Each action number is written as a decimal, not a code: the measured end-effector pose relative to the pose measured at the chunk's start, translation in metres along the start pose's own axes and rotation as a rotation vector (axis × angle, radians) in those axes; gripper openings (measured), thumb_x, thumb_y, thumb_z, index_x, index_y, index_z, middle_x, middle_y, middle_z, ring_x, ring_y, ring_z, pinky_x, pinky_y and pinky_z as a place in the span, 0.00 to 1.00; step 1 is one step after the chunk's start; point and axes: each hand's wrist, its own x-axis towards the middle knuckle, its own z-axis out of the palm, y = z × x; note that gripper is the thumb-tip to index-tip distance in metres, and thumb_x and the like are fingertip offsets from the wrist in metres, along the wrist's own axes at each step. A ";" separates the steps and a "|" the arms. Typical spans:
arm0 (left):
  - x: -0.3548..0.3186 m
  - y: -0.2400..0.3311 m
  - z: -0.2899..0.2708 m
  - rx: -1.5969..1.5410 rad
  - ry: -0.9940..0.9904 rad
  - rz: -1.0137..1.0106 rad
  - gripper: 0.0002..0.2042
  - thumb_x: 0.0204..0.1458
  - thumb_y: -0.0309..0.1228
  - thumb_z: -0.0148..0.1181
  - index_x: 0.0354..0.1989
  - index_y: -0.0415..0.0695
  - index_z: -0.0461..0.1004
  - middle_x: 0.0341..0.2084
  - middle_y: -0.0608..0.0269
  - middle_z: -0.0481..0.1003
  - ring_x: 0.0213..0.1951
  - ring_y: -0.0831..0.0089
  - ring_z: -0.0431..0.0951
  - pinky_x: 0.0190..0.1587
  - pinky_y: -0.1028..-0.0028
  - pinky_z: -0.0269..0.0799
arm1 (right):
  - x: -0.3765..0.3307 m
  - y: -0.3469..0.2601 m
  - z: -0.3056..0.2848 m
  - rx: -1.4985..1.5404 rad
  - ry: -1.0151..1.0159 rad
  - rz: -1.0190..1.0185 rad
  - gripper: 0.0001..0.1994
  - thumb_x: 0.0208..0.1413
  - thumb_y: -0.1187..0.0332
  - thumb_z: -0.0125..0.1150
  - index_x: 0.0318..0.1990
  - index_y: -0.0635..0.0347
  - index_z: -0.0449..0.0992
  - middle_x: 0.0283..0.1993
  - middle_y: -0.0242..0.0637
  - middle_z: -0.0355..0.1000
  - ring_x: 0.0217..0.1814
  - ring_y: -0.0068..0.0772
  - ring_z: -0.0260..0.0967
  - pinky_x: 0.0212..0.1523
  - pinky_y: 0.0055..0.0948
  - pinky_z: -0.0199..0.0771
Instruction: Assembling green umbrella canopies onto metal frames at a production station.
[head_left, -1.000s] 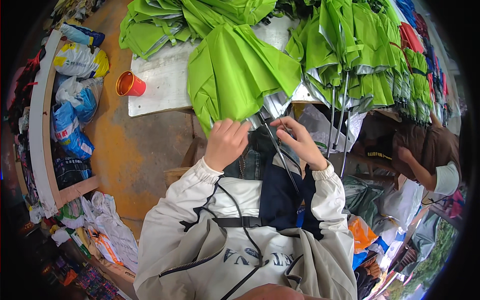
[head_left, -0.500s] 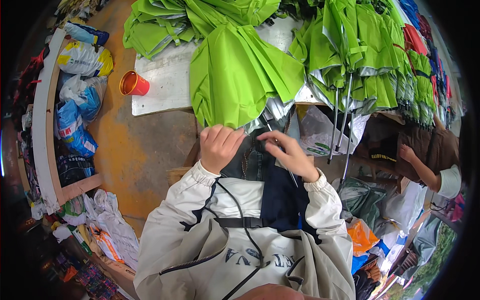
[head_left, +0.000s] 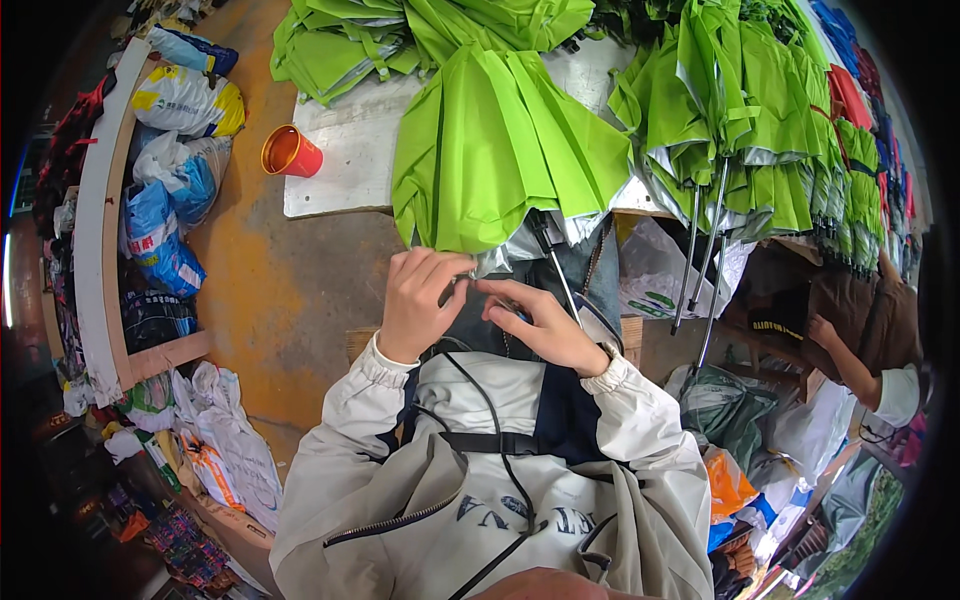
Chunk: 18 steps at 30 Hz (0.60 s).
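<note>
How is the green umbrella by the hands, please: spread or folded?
Loosely folded: the green umbrella drapes in slack pleats rather than stretched taut.

Reference: near green umbrella (head_left: 510, 150). At its hem, any small part between left hand (head_left: 418, 303) and right hand (head_left: 545, 325): too small to identify. Below it, metal shaft (head_left: 564, 285): lower end concealed behind right hand. Beyond it, umbrella pile (head_left: 345, 45): cut off by upper edge.
</note>
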 end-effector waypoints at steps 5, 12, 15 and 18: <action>0.001 0.002 -0.003 -0.123 -0.065 -0.053 0.12 0.40 0.21 0.69 0.35 0.46 0.79 0.37 0.67 0.82 0.39 0.65 0.77 0.47 0.67 0.65 | 0.001 -0.006 -0.004 -0.072 0.003 0.052 0.19 0.64 0.70 0.57 0.59 0.73 0.70 0.50 0.45 0.76 0.51 0.28 0.73 0.55 0.28 0.71; 0.001 -0.001 -0.001 -0.193 -0.083 -0.108 0.10 0.42 0.22 0.70 0.34 0.45 0.79 0.37 0.65 0.83 0.39 0.64 0.78 0.46 0.67 0.65 | 0.003 -0.006 -0.006 -0.045 0.006 0.050 0.19 0.63 0.70 0.57 0.58 0.73 0.70 0.49 0.47 0.76 0.52 0.31 0.75 0.56 0.29 0.72; 0.000 -0.003 0.002 -0.223 -0.089 -0.150 0.08 0.44 0.23 0.70 0.33 0.45 0.78 0.36 0.65 0.82 0.39 0.64 0.78 0.45 0.67 0.65 | 0.003 -0.003 -0.006 -0.107 0.017 0.018 0.19 0.62 0.69 0.59 0.57 0.73 0.71 0.49 0.49 0.76 0.52 0.33 0.75 0.55 0.30 0.71; 0.001 -0.002 0.001 -0.200 -0.104 -0.135 0.07 0.45 0.24 0.69 0.33 0.44 0.78 0.36 0.65 0.82 0.38 0.64 0.78 0.45 0.66 0.64 | 0.004 -0.004 -0.006 -0.137 0.017 0.009 0.20 0.62 0.68 0.60 0.57 0.72 0.72 0.49 0.50 0.76 0.50 0.35 0.75 0.53 0.31 0.72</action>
